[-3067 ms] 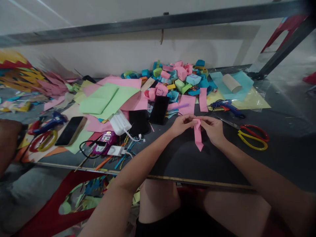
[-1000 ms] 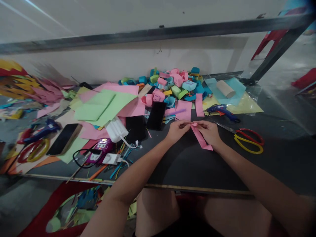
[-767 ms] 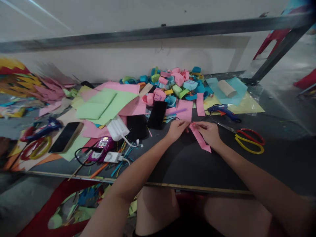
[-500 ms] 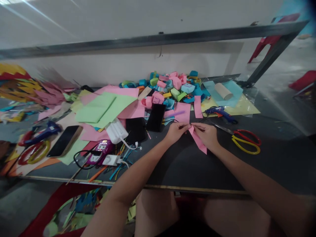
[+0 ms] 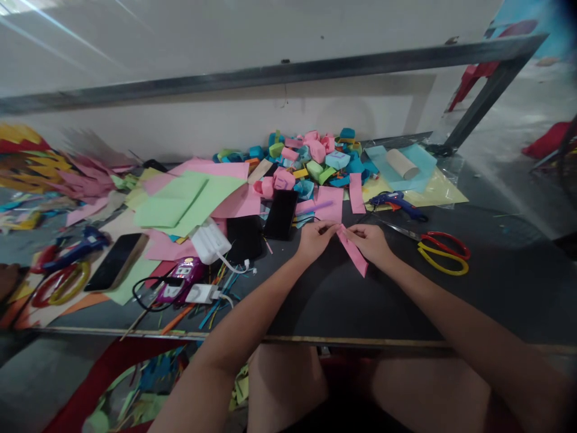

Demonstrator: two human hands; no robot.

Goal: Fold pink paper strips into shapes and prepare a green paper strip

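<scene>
A narrow pink paper strip (image 5: 353,255) is held just above the dark table (image 5: 360,300), slanting down to the right. My left hand (image 5: 314,239) pinches its upper end. My right hand (image 5: 370,242) pinches the same end from the other side, and the strip's free end sticks out below that hand. Both hands meet near the table's middle, in front of a pile of small folded paper pieces (image 5: 315,159) in pink, blue and green.
Red and yellow scissors (image 5: 439,251) and a blue glue gun (image 5: 396,202) lie to the right. Two dark phones (image 5: 280,213) and a third phone (image 5: 115,262) lie left of my hands, with a white charger (image 5: 210,240), cables, coloured sheets (image 5: 189,192) and a cardboard roll (image 5: 402,163).
The strip hung straight down between my hands three seconds ago. It now slants right and sits lower, close to the table. Both hands stay pinched on its top end.
</scene>
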